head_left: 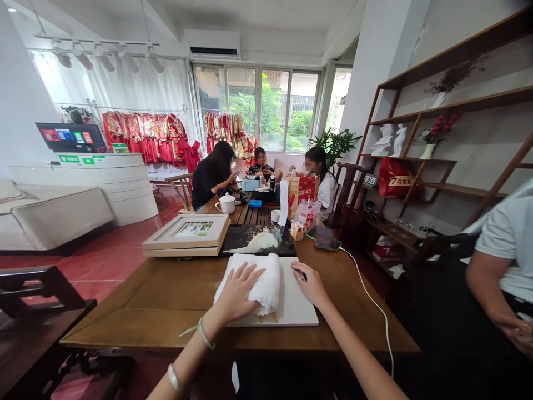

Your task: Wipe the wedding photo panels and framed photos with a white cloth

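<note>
A folded white towel (270, 280) rests on a flat white board (297, 311) at the near side of the wooden table. My left hand (237, 294) lies flat on the towel with its fingers spread. At the board's right side is my right hand (311, 286), its fingers curled inward and a ring on one of them. Something small and dark shows by those fingers, too unclear to name. Orange-brown marks peek out on the board below the towel's near edge; the towel hides the rest there.
Stacked picture frames (187, 236) and a dark photo panel (254, 240) lie beyond the board. A phone (327, 240) with a white cable (375, 300) is at right. Farther back are a white teapot (227, 203), a paper bag (303, 191) and seated people. Another person stands at far right.
</note>
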`<state>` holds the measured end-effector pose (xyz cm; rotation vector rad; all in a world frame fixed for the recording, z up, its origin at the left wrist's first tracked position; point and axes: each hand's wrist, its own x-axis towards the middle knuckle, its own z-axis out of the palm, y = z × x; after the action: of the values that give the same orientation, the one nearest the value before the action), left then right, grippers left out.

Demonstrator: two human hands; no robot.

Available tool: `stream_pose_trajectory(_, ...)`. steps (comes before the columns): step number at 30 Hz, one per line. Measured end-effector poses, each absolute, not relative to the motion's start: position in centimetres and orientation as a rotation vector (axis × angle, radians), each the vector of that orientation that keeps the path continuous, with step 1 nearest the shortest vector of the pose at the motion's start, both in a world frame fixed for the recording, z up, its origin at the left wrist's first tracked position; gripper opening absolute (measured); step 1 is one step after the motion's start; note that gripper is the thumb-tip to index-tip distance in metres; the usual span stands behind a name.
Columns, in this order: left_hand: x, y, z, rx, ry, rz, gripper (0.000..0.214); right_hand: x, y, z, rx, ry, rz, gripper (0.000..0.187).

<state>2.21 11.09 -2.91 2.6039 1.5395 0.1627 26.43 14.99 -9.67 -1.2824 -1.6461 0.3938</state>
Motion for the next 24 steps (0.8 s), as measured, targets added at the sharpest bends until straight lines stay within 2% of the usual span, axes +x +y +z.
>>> stream_pose_trajectory(8, 1.8, 5.5, -2.9, 2.556, 1.600, 0.095, 0.085, 26.3, 14.8, -9.4, -1.270, -1.642, 0.410, 0.024)
stream_pose_trajectory(20, 4.8, 13.6, -1.8, 2.662, 1.531, 0.124, 0.063, 26.4, 15.0, -9.6, -1.269, -1.665, 0.392, 0.026)
stream_pose_trajectory(24, 6.6, 14.3, -1.9, 2.775, 1.461, 0.119, 0.065, 26.4, 14.9, -9.4, -1.263, -1.667, 0.383, 0.028)
